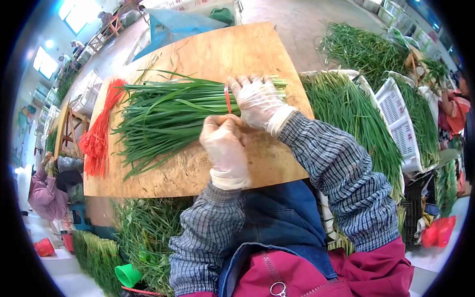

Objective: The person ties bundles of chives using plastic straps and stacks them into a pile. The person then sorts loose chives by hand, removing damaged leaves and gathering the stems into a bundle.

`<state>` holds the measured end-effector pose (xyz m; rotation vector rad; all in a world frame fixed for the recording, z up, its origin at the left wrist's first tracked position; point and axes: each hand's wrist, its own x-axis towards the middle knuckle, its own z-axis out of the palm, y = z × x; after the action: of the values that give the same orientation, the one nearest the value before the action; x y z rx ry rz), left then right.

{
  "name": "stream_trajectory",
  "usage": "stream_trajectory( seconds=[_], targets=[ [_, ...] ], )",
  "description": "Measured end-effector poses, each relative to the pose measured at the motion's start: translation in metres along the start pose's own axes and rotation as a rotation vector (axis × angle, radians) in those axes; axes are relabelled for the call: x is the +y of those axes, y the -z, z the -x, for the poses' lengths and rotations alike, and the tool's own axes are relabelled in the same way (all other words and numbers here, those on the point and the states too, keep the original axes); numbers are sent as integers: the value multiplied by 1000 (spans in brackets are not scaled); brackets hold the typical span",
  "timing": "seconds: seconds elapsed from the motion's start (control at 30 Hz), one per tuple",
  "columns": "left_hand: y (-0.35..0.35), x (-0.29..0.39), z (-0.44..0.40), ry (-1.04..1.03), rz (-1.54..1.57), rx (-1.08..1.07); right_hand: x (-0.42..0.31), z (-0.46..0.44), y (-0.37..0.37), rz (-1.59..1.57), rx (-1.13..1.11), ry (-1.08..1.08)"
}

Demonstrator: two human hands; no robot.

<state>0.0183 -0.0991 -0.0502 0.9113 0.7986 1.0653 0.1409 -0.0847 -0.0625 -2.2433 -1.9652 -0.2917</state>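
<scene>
A bundle of long green stalks (168, 106) lies across the wooden board (217, 54), leafy ends to the left and pale ends to the right. A red tie (227, 99) crosses it near the pale ends. My left hand (225, 143), in a thin glove, is closed at the lower edge of the bundle, pinching the lower end of the red tie. Spread flat over the pale stalks, my gloved right hand (260, 101) presses on the bundle just right of the tie. A bunch of red ties (101, 131) hangs over the board's left side.
White crates (398, 121) and heaps of green stalks (346, 109) stand to the right. More stalks (153, 232) and a green cup (127, 275) are below the board at the left. Another person (48, 193) is at the far left, another (455, 109) at the far right.
</scene>
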Motion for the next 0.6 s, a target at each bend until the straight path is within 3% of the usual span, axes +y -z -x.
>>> stream_trajectory(
  seconds=[0.03, 0.17, 0.2, 0.43, 0.6],
  targets=[
    [-2, 5, -3, 42, 74, 66, 1, 2, 1, -25, 0, 17],
    [8, 13, -5, 104, 98, -34, 0, 6, 8, -76, -19, 36],
    [8, 13, -6, 121, 96, -49, -1, 8, 4, -91, 108, 29],
    [22, 16, 10, 94, 87, -93, 0, -3, 19, -370, 6, -187],
    [34, 21, 6, 17, -126, -113, -4, 4, 10, -278, 113, -100]
  ],
)
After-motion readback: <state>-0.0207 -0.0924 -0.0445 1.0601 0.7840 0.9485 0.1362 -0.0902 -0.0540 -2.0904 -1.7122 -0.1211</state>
